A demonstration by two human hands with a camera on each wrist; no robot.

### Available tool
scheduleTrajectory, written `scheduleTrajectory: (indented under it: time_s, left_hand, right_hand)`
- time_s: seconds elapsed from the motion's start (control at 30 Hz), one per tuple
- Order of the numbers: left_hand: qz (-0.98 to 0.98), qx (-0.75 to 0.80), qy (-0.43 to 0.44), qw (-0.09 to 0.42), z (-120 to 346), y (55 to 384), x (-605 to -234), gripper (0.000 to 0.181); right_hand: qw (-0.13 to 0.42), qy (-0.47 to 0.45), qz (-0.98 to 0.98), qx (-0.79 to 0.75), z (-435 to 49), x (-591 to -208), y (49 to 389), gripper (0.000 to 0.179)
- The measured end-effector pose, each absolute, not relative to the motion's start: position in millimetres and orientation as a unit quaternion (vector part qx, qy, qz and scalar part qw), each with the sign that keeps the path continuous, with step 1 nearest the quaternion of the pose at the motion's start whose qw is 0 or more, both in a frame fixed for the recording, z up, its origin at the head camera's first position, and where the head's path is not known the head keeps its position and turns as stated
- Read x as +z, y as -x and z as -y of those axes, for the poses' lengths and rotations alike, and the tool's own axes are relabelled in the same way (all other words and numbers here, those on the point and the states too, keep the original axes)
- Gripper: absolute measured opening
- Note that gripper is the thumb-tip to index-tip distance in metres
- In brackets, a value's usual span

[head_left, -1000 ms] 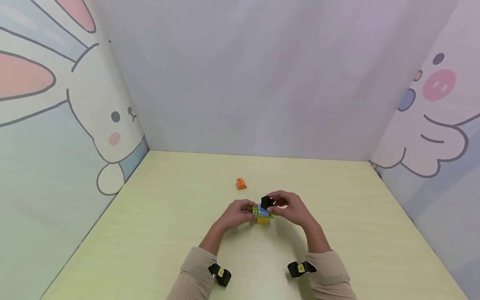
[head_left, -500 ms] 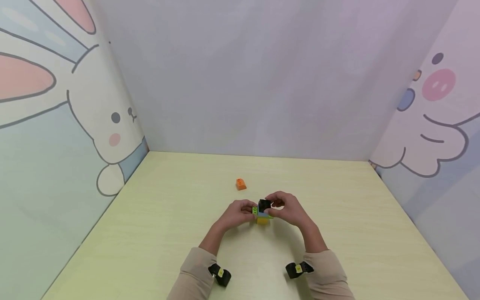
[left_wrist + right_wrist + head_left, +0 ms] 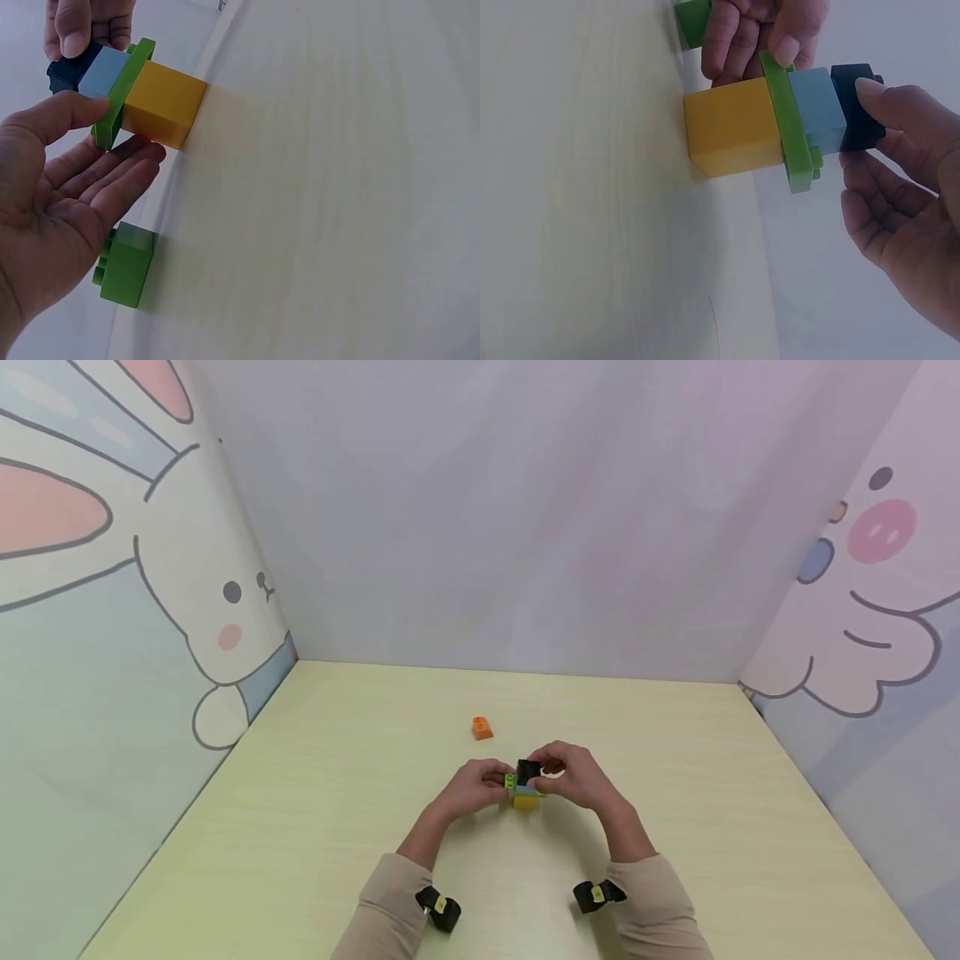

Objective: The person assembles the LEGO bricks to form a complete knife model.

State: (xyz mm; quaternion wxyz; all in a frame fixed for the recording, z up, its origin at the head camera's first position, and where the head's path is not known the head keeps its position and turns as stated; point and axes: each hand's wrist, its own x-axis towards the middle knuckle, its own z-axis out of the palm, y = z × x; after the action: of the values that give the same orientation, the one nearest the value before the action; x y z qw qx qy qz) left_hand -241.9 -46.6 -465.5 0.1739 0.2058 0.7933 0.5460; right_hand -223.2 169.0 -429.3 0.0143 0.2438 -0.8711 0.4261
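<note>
A small stack of toy bricks stands on the table between both hands: a yellow brick at the bottom, a thin green plate above it, then a light blue brick, and a black brick on top. My left hand pinches the end of the green plate between thumb and fingers. From the other side, my right hand grips the black brick, its thumb on one face and fingers opposite. In the right wrist view, the black brick sits flush against the blue one.
An orange brick with studs and a sloped side lies behind the stack, slightly left. The left wrist view shows a green brick beside the left hand. Printed walls border the pale wooden table at the back and sides.
My right hand has brought the black brick slightly left and down, from a tilt above the blue brick to a level seat on it. My left hand keeps its place on the plate.
</note>
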Motion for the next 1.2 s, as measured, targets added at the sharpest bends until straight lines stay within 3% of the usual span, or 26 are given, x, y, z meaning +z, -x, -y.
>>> scheduleTrajectory:
  time_s: [0.2, 0.43, 0.93, 1.2]
  left_hand:
    - [-0.796, 0.539, -0.215, 0.172, 46.3, 225.8, -433.1, 0.025]
    - [-0.799, 0.535, -0.216, 0.171, 47.3, 222.3, -429.4, 0.025]
    - [-0.799, 0.539, -0.209, 0.163, 44.4, 242.9, -468.7, 0.026]
    - [-0.808, 0.532, -0.2, 0.155, 43.7, 240.5, -466.1, 0.026]
  right_hand:
    - [0.008, -0.235, 0.876, 0.421, -167.3, -424.3, 221.1, 0.026]
    - [0.006, -0.234, 0.881, 0.412, -165.0, -424.3, 220.6, 0.025]
    - [0.018, -0.236, 0.871, 0.43, -168.2, -437.7, 221.7, 0.028]
    - [0.023, -0.242, 0.866, 0.437, -174.6, -441.8, 218.5, 0.043]
